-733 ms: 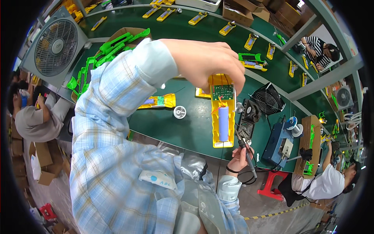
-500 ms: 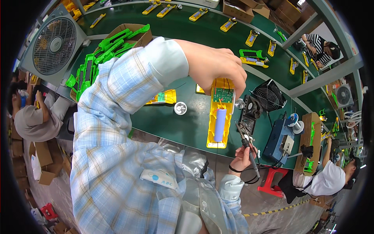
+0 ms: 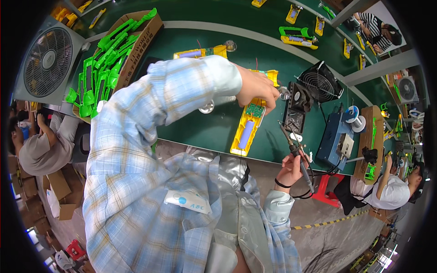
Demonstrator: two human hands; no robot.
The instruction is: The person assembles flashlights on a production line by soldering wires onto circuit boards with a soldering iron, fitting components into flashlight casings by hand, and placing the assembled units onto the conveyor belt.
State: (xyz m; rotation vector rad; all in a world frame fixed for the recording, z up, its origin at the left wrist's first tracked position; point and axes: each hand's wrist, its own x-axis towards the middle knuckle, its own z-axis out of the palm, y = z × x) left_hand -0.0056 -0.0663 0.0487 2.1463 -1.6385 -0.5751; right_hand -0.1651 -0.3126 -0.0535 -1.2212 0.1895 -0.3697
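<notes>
My left hand (image 3: 260, 90) reaches over the bench, its fingers closed on the far end of a yellow plastic housing (image 3: 238, 147). Inside that open shell lie a purple cylindrical battery (image 3: 246, 135) and a green circuit board (image 3: 255, 110) with thin wires. Pinched in my right hand (image 3: 290, 167) is a soldering iron (image 3: 307, 174), its tip pointing up and away, apart from the housing. Just beyond my left fingers shows part of another yellow housing (image 3: 272, 75). A clear bulb-like part (image 3: 284, 93) sits beside those fingers.
A cardboard box (image 3: 144, 42) of green frames and a grey fan (image 3: 49, 60) stand left. Rightward are a small black fan (image 3: 320, 81), a blue soldering station (image 3: 333, 139) and a solder spool (image 3: 358, 123). More yellow housings (image 3: 298, 42) lie on the far green surface. Co-workers sit at both sides.
The view has shifted. The yellow housing is now tilted, with its near end swung left. My left hand still grips its far end, and the soldering iron stays in my right hand.
</notes>
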